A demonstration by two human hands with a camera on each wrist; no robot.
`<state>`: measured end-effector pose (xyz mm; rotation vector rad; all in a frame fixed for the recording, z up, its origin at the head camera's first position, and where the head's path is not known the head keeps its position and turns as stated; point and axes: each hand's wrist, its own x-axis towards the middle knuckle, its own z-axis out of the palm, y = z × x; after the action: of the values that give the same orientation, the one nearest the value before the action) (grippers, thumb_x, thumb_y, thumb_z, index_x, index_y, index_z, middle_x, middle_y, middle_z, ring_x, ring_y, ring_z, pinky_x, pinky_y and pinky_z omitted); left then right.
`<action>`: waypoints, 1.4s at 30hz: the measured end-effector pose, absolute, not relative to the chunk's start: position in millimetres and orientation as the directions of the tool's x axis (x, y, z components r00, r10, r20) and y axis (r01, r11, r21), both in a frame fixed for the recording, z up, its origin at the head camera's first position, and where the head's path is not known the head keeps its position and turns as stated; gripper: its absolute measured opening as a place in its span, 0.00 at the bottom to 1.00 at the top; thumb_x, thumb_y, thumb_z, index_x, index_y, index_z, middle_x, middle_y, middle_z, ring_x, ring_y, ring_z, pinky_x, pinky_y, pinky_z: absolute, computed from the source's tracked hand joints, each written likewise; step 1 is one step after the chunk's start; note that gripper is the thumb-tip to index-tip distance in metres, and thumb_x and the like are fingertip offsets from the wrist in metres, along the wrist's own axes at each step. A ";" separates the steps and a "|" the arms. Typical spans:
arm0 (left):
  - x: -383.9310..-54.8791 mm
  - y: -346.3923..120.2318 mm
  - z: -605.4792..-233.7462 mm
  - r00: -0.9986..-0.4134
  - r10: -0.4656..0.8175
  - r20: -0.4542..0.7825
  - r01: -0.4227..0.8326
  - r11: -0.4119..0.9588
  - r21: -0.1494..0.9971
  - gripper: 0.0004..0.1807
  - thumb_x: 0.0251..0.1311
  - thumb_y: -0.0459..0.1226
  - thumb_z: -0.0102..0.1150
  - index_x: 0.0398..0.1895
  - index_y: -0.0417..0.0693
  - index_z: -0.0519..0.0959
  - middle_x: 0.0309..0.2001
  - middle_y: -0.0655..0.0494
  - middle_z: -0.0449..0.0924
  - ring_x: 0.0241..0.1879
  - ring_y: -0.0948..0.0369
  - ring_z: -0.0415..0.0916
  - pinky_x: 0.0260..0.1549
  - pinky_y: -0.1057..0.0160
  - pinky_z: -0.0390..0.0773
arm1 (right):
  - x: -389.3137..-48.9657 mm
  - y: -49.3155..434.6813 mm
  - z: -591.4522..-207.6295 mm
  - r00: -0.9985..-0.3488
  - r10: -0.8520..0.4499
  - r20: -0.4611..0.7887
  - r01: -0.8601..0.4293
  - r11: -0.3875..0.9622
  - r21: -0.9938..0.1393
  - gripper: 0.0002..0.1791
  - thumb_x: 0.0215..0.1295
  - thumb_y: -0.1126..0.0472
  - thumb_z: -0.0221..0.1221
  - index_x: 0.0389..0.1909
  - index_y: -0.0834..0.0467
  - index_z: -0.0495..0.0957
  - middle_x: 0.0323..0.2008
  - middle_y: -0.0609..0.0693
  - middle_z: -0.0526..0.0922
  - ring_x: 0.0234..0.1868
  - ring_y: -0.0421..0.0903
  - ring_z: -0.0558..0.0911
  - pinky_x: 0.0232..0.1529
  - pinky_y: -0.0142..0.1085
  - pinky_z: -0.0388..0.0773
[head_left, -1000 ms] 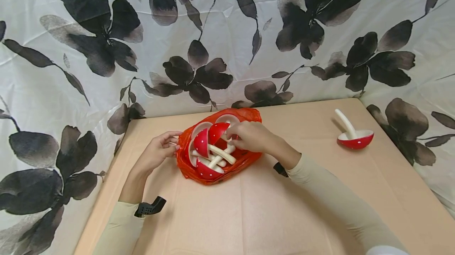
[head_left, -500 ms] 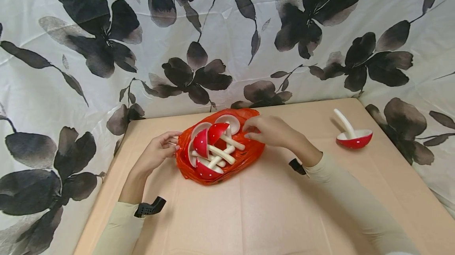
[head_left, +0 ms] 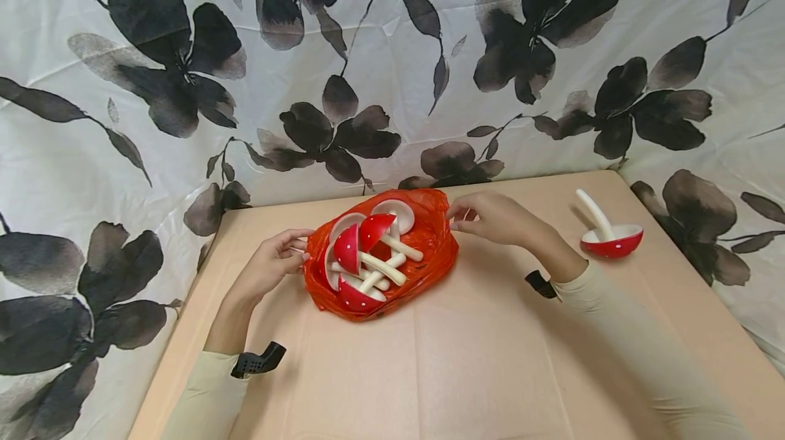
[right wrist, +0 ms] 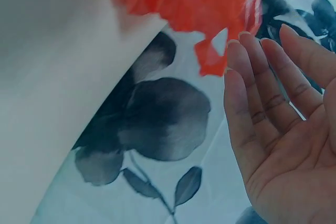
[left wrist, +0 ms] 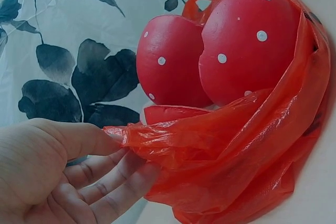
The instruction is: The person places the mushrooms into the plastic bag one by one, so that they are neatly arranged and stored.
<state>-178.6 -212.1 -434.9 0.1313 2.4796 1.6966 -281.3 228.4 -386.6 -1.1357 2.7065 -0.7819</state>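
A crumpled red plastic bag [head_left: 438, 259] lies spread on the table, with several toy mushrooms [head_left: 383, 266] heaped in its mouth. They have red, white-dotted caps and pale stems, and they cross one another. At the bag's left rim my left hand [head_left: 274, 261] pinches the plastic between thumb and fingers; the left wrist view shows the gathered edge [left wrist: 139, 136] in that pinch. My right hand [head_left: 499, 217] is beside the bag's right rim, fingers extended and holding nothing. In the right wrist view its fingertips [right wrist: 236, 51] come close to the bag's edge; contact is unclear.
A single toy mushroom [head_left: 613, 242] rests cap-down on the right side of the table [head_left: 478, 358], its stem pointing up and left. Behind the table hangs a white cloth [head_left: 429, 86] with dark flowers. The bag lies near the table's back edge.
My right hand has drawn back to the right, from the mushrooms inside the bag to outside its right rim, uncovering a stem. My left hand stays at the left rim.
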 end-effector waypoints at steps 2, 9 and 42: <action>-178.7 -212.6 -435.9 -0.987 0.148 -0.065 -0.007 0.364 0.931 0.25 0.69 0.26 0.55 0.69 0.40 0.70 0.53 0.31 0.76 0.43 0.57 0.84 0.42 0.61 0.87 | -284.5 234.6 -389.0 -0.722 -0.686 0.094 -0.626 0.590 -0.510 0.10 0.66 0.60 0.67 0.46 0.54 0.86 0.38 0.44 0.87 0.39 0.44 0.85 0.41 0.42 0.83; -179.6 -214.0 -436.1 -0.986 0.154 -0.061 0.000 0.365 0.931 0.25 0.69 0.27 0.56 0.69 0.40 0.70 0.52 0.33 0.76 0.44 0.56 0.84 0.42 0.61 0.87 | -295.0 256.8 -394.3 -0.749 -0.656 0.093 -0.601 0.613 -0.513 0.10 0.65 0.62 0.67 0.46 0.58 0.85 0.36 0.47 0.88 0.38 0.46 0.86 0.43 0.44 0.83; -170.7 -227.1 -435.1 -0.978 0.195 -0.070 0.006 0.363 0.932 0.25 0.69 0.27 0.56 0.69 0.40 0.70 0.51 0.32 0.76 0.42 0.57 0.83 0.41 0.61 0.87 | -287.4 351.7 -407.0 -0.890 -0.452 -0.062 -0.398 0.837 -0.376 0.22 0.60 0.68 0.68 0.55 0.69 0.79 0.51 0.66 0.83 0.55 0.65 0.79 0.59 0.62 0.73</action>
<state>-170.7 -227.1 -435.1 0.1831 2.4497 1.6740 -287.4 351.7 -407.0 -0.6675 2.8675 -0.5391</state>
